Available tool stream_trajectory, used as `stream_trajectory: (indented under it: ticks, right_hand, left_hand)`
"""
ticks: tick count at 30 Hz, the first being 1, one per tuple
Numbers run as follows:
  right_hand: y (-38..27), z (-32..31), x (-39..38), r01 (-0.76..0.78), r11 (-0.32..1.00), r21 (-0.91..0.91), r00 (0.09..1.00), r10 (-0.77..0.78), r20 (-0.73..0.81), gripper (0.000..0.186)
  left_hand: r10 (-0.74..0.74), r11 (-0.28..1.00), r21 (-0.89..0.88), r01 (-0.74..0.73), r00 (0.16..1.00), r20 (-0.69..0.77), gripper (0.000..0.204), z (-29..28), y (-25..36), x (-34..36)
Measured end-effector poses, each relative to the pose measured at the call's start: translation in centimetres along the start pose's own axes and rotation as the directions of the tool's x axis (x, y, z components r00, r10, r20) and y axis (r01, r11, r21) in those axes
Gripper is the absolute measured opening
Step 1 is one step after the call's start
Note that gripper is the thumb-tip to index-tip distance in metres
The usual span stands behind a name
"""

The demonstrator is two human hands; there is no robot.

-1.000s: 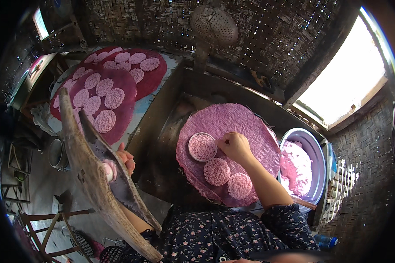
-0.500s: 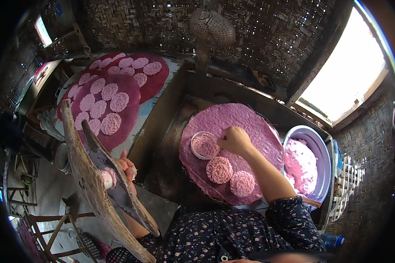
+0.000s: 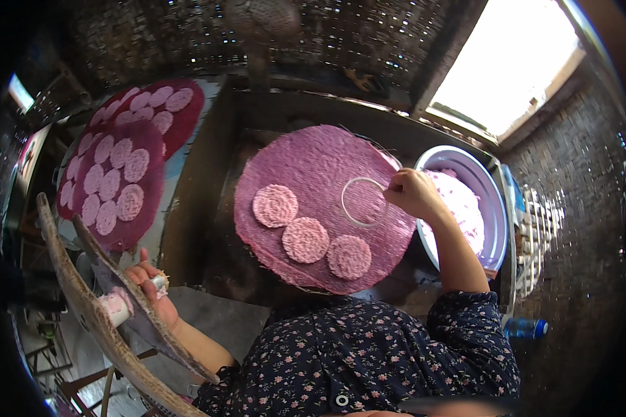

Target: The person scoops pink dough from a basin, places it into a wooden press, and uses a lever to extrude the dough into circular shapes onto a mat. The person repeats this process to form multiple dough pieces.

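A thin pale ring (image 3: 343, 202) is pinched in the fingers of my right hand (image 3: 414, 193), over the right part of a round purple-pink mat (image 3: 306, 156). Three pink discs of squiggly strands lie in a curved row on that mat: the left disc (image 3: 275, 206), middle disc (image 3: 305, 240) and right disc (image 3: 348, 257). At the left, my left hand (image 3: 146, 279) is closed round part of a wooden press with two long curved arms (image 3: 94, 306). Between the arms shows a white cylinder (image 3: 117, 306) smeared with pink paste. The press partly hides the hand.
A lavender basin (image 3: 495, 229) of pink dough stands right of the mat. Further left, more round mats (image 3: 153, 229) carry several pink discs. A bright window (image 3: 504, 62) opens in the woven wall at upper right. A blue bottle (image 3: 525, 328) lies at lower right.
My right hand has lifted the ring off the left disc and carried it right across the mat. The view has shifted, and my left hand still holds the press.
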State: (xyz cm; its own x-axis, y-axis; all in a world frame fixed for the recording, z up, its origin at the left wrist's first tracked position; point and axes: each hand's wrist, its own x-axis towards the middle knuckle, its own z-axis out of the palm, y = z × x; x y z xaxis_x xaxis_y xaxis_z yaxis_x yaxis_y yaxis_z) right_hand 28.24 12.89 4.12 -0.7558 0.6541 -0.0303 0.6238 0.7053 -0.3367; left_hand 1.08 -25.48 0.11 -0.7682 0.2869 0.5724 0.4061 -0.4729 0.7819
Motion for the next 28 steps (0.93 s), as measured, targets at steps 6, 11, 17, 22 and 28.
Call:
stream_trajectory:
  ticks: [6,11,17,22,28]
  right_hand:
    - [3.3,2.1,-3.0,0.016,1.0,-0.021,1.0,-0.016,0.004,0.02]
    - [4.2,3.2,-3.6,0.072,0.997,-0.002,0.996,-0.072,-0.061,0.022]
    - [4.0,3.8,-3.3,0.056,0.998,-0.001,0.995,-0.056,-0.082,0.023]
    - [3.6,2.9,-3.5,0.055,0.998,-0.004,0.998,-0.055,-0.04,0.023]
    - [-0.6,0.1,-5.6,0.279,0.821,0.499,0.96,-0.25,-0.126,0.05]
  left_hand:
    - [-0.005,0.998,-0.063,0.009,0.998,0.067,0.021,2.5,0.2,0.3]
    - [0.045,0.998,-0.038,-0.04,0.987,0.155,0.026,3.5,0.7,0.2]
    - [0.014,1.0,-0.001,-0.014,0.993,0.121,0.028,3.7,1.8,-0.4]
    - [0.057,0.998,0.029,-0.061,0.99,0.128,0.027,4.0,2.0,-0.5]
    - [-0.742,0.543,0.622,0.564,0.669,0.04,0.055,4.9,-1.0,2.5]
